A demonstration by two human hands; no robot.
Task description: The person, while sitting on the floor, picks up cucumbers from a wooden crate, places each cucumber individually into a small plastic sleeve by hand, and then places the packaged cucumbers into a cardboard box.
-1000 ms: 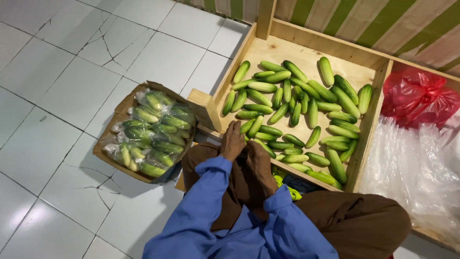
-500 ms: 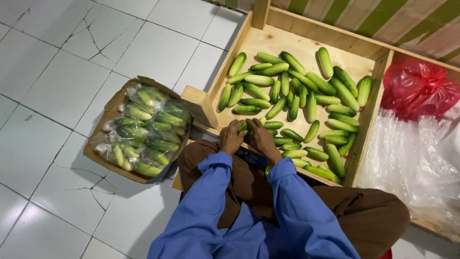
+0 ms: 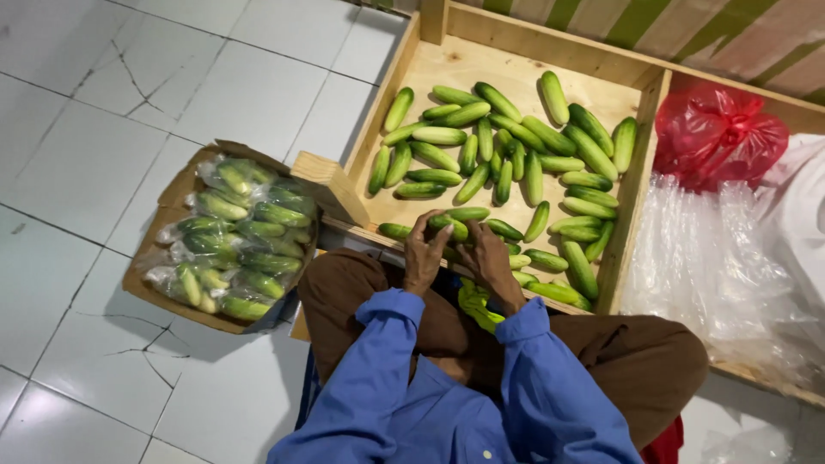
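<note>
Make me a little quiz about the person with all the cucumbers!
1. True or false: the loose cucumbers lie in a wooden tray.
2. What holds the bagged cucumbers? A) cardboard box B) bucket C) basket
3. What colour is the bag right of the tray?

Key: 1 true. 2 A, the cardboard box. 3 red. Bonus: left hand and right hand meet at one cucumber.
</note>
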